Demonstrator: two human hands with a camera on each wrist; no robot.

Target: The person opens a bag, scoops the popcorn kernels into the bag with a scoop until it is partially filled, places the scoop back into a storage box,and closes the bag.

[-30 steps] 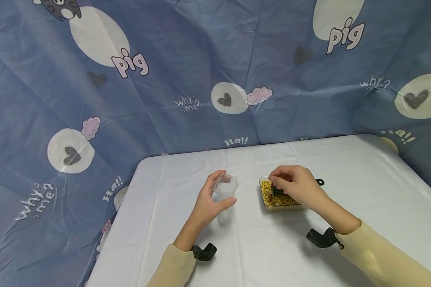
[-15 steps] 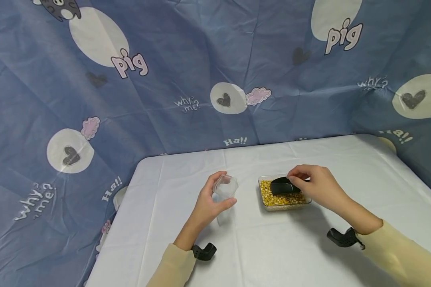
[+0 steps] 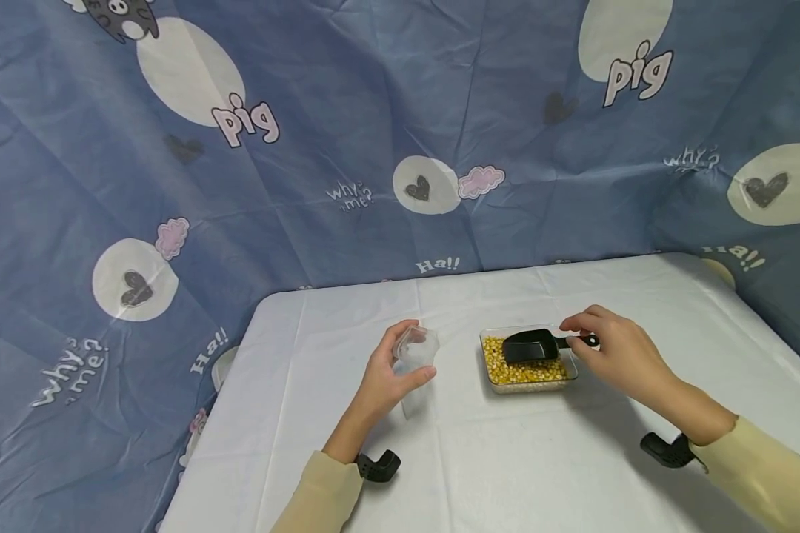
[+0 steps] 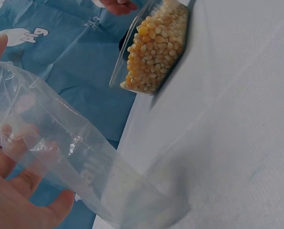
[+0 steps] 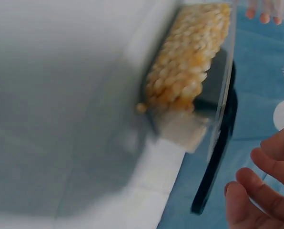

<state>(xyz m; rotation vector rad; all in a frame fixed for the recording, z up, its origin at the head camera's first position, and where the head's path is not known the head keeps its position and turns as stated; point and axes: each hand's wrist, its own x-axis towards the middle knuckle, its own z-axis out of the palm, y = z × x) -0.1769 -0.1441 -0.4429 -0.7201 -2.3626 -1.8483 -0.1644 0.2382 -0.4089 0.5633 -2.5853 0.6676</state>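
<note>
My left hand (image 3: pixel 381 381) holds a clear plastic bag (image 3: pixel 416 354) upright, its mouth spread between thumb and fingers. In the left wrist view the bag (image 4: pixel 99 164) hangs down to the white cloth, and nothing shows inside it. To its right, a clear rectangular container (image 3: pixel 530 387) holds yellow corn kernels (image 3: pixel 496 364). On the corn lies a black scoop (image 3: pixel 532 346), its handle over the container's right rim. My right hand (image 3: pixel 616 354) is beside that handle; in the right wrist view its bent fingers (image 5: pixel 249 181) are apart from the handle (image 5: pixel 213 171).
A white cloth (image 3: pixel 500 474) covers the table. Behind it hangs a blue patterned curtain (image 3: pixel 347 244). One loose kernel (image 5: pixel 141 108) lies against the container's base. Each wrist wears a black camera mount, such as the left one (image 3: pixel 378 467).
My right hand has let go of the scoop and moved right, off the container. The scoop now lies on the corn with its handle bared. My left hand stays almost still with the bag.
</note>
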